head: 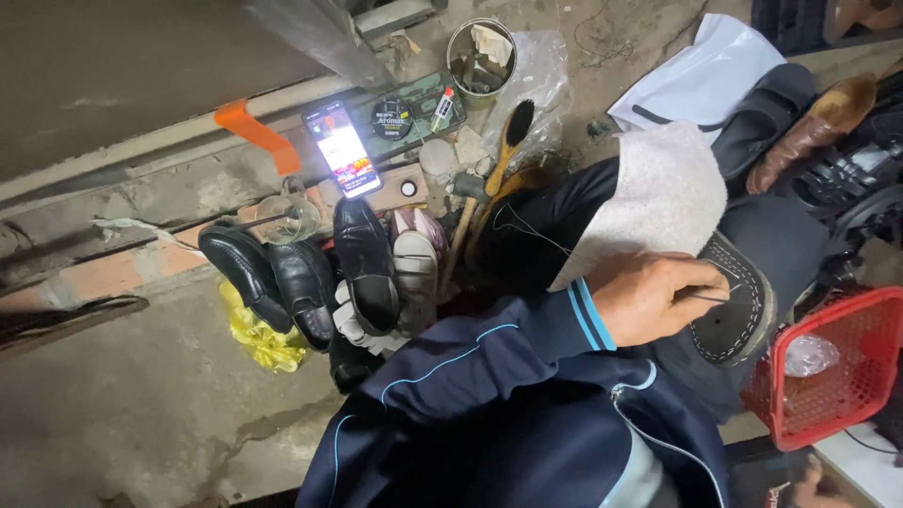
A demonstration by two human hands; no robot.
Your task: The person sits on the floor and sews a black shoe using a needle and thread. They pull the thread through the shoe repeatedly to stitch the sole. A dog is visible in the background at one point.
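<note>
Closest to you is your own dark blue sleeve, running from the bottom of the view up toward the shoe sole on your lap. Your left hand rests at the sole's near edge, fingers pressed together, pinching a thin needle that points across the sole toward its far rim. The sole faces up with white stitching around its edge; its long axis runs from beside the white cloth down toward the red basket, so it lies just beyond your fingertips, to their right. A fine thread trails left of the cloth, over your dark trousers. Your right hand is not in sight, so its grip cannot be told; the left is the only hand at the sole. Well left of the sole, black shoes sit on the floor below a lit phone.
</note>
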